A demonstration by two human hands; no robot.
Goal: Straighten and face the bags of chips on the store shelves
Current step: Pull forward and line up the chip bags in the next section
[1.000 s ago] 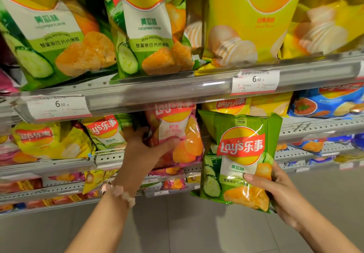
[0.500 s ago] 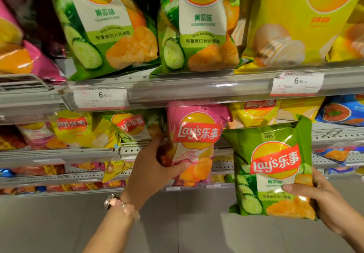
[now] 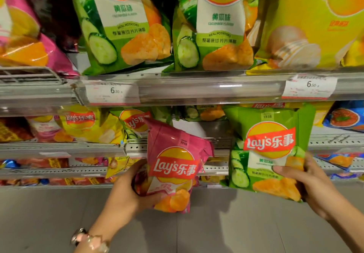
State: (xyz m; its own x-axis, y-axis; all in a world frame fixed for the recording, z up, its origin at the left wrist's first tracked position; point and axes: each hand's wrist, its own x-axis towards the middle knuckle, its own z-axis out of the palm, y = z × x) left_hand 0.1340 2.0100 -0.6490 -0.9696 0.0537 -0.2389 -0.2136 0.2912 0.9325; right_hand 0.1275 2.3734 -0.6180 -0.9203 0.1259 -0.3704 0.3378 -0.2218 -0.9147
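left hand (image 3: pixel 126 191) gripping pink bag (image 3: pixel 173 166) — long axis tilted, below price rail (image 3: pixel 197 89) | right hand (image 3: pixel 307 181) pinching green bag (image 3: pixel 269 152) — upright, nearer gap under rail

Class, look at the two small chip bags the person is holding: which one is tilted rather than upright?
The pink bag in the left hand. It leans with its top toward the left, while the green cucumber bag in the right hand stands nearly upright.
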